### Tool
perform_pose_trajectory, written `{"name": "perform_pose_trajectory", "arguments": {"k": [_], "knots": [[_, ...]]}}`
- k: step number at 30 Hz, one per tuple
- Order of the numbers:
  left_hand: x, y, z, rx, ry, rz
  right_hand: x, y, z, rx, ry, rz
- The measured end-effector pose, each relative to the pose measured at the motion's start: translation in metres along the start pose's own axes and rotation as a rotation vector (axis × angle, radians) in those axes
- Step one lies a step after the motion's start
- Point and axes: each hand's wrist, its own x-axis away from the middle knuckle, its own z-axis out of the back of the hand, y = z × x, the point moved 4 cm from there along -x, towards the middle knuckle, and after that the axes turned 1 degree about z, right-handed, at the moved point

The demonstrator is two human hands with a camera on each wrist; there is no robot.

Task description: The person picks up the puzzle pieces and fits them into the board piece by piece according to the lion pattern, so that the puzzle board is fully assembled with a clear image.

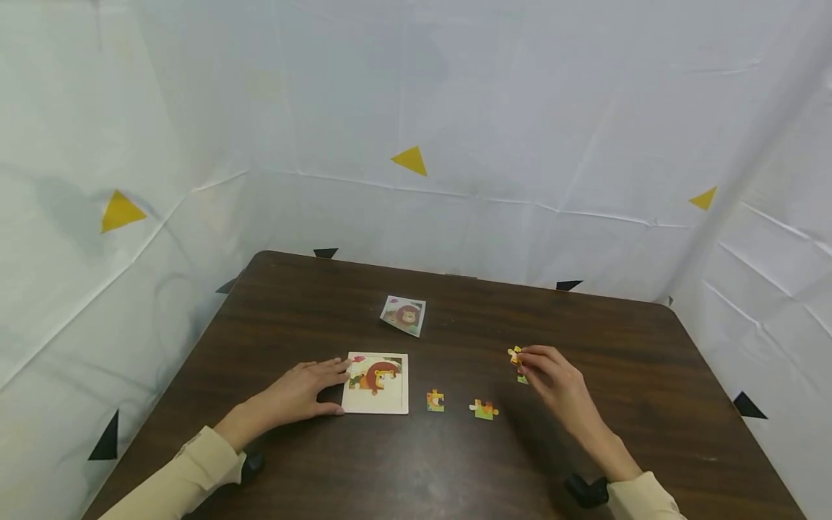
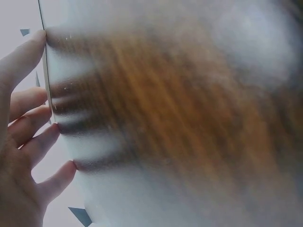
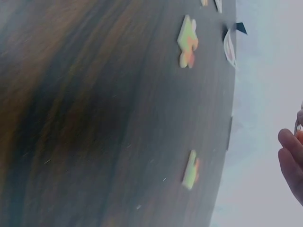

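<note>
On the table, a square puzzle board (image 1: 375, 403) holds a few joined pieces of a lion picture (image 1: 378, 375). My left hand (image 1: 304, 393) lies at the board's left edge; its spread fingers and thumb touch that side. In the left wrist view the same hand (image 2: 23, 127) shows fingertips on the table. My right hand (image 1: 557, 383) pinches a yellow puzzle piece (image 1: 514, 354) between thumb and fingers, above the table. Just under it lies another puzzle piece (image 1: 522, 378), partly hidden by the hand. The right wrist view catches only the fingertips (image 3: 291, 142).
Two loose puzzle pieces, one small (image 1: 435, 401) and one wider (image 1: 484, 409), lie right of the board. Behind it is a slightly curled picture card (image 1: 404, 315) with a lion. White sheeting (image 1: 481, 108) surrounds the brown table (image 1: 312, 289).
</note>
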Motion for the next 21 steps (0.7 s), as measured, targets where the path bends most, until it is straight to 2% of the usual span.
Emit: {"name": "perform_pose_trajectory", "arguments": {"k": [5,11,21], "knots": [[0.0,0.0,-0.001,-0.004,-0.006,-0.005,-0.011,-0.007,-0.005,0.0,0.015,0.043],[-0.004,0.001,-0.001,-0.005,0.013,-0.024,-0.024,-0.012,-0.013,-0.019,-0.024,0.03],[-0.001,-0.001,-0.001,-0.01,0.015,-0.008,-0.041,-0.024,-0.041,-0.088,-0.052,0.1]]}}
